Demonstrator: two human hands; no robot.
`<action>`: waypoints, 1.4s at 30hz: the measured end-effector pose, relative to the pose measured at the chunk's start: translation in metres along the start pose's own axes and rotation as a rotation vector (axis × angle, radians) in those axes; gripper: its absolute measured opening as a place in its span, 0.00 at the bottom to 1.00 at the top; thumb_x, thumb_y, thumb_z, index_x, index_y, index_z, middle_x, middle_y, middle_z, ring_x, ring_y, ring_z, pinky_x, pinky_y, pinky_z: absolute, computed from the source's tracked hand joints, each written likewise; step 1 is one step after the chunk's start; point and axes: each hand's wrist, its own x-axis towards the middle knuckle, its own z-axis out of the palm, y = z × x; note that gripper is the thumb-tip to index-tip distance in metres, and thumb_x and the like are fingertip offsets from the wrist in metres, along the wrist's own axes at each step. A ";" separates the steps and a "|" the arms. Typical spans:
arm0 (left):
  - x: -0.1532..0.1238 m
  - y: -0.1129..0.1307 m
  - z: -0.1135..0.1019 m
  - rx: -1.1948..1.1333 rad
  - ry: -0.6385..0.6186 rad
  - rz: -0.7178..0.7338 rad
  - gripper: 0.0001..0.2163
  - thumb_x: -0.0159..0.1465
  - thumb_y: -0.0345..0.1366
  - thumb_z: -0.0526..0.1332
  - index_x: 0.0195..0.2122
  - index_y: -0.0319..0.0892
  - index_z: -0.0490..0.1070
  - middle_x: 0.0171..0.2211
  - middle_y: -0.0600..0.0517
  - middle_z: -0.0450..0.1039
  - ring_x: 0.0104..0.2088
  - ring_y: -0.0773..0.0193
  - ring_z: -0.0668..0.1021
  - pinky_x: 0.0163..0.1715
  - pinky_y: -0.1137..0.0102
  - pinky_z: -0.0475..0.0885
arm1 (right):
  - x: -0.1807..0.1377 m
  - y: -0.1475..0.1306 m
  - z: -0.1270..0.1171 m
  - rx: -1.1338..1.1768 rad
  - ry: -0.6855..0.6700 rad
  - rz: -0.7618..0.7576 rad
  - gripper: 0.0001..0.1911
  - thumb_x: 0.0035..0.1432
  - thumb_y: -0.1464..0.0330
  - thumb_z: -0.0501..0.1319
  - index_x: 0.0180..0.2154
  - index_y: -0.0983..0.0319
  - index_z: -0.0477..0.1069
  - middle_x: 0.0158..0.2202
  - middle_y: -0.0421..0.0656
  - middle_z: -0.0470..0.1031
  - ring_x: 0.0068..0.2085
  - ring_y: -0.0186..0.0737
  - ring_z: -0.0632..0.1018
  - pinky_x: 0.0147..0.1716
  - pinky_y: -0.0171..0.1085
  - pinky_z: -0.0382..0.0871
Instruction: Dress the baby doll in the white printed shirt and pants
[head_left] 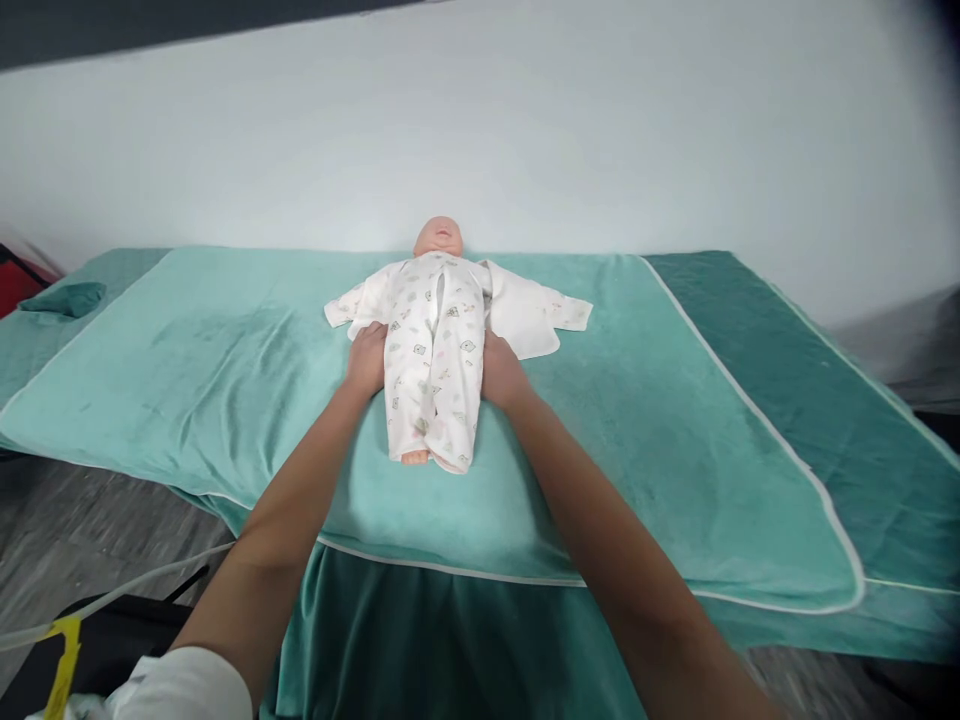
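Observation:
A baby doll [439, 236] lies on its back with its head toward the wall. White baby trousers [427, 350] with small printed figures cover its front from near the neck down to the cuffs, and one foot [415, 457] peeks out of the left cuff. A white long-sleeved baby top [525, 305] is spread out at both sides of the body. My left hand [367, 358] is closed on the left side of the trousers, and my right hand [501, 370] on the right side. Fingertips of both hands are hidden by cloth.
A light green blanket [225, 350] lies under the doll, over a darker green cover [810, 360]. A white wall [480, 120] rises behind. Folded green cloth [64, 298] sits at the far left. A pale tube with yellow tape [64, 665] runs at lower left.

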 end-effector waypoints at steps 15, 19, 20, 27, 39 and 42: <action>-0.013 -0.001 -0.009 0.032 0.100 -0.123 0.11 0.57 0.23 0.55 0.21 0.45 0.65 0.24 0.48 0.72 0.32 0.55 0.73 0.37 0.61 0.61 | -0.039 -0.010 -0.023 -0.102 -0.002 -0.028 0.10 0.57 0.76 0.56 0.30 0.59 0.73 0.35 0.46 0.78 0.41 0.46 0.75 0.43 0.43 0.64; -0.014 -0.002 -0.008 0.004 0.123 -0.158 0.11 0.56 0.23 0.54 0.23 0.46 0.69 0.25 0.48 0.73 0.33 0.54 0.74 0.38 0.62 0.63 | -0.045 -0.009 -0.021 -0.208 0.092 0.015 0.12 0.58 0.75 0.59 0.41 0.59 0.76 0.46 0.47 0.81 0.49 0.52 0.74 0.55 0.49 0.60; -0.014 -0.002 -0.008 -0.001 0.120 -0.161 0.11 0.56 0.23 0.54 0.24 0.46 0.70 0.25 0.48 0.73 0.33 0.54 0.74 0.38 0.62 0.63 | -0.047 -0.008 -0.020 -0.215 0.113 0.033 0.14 0.57 0.75 0.59 0.43 0.59 0.76 0.48 0.47 0.80 0.50 0.52 0.74 0.58 0.50 0.59; -0.014 -0.001 -0.007 -0.007 0.107 -0.163 0.11 0.57 0.23 0.54 0.24 0.46 0.68 0.25 0.48 0.71 0.32 0.54 0.73 0.37 0.62 0.62 | -0.051 -0.004 -0.023 -0.289 0.206 0.131 0.14 0.59 0.78 0.54 0.33 0.59 0.76 0.35 0.46 0.80 0.42 0.50 0.74 0.54 0.49 0.60; -0.016 -0.001 -0.010 -0.108 0.111 -0.208 0.11 0.58 0.25 0.54 0.25 0.45 0.72 0.26 0.49 0.72 0.34 0.55 0.75 0.38 0.63 0.64 | -0.054 -0.009 -0.028 -0.097 0.249 0.073 0.11 0.52 0.78 0.55 0.25 0.59 0.70 0.26 0.41 0.78 0.34 0.43 0.76 0.50 0.48 0.63; -0.017 0.003 -0.012 -0.324 0.106 -0.250 0.11 0.60 0.27 0.53 0.31 0.45 0.75 0.29 0.51 0.76 0.34 0.58 0.77 0.40 0.65 0.68 | -0.050 -0.010 -0.030 0.136 0.369 0.082 0.11 0.54 0.76 0.54 0.31 0.58 0.74 0.32 0.42 0.79 0.37 0.44 0.78 0.49 0.47 0.69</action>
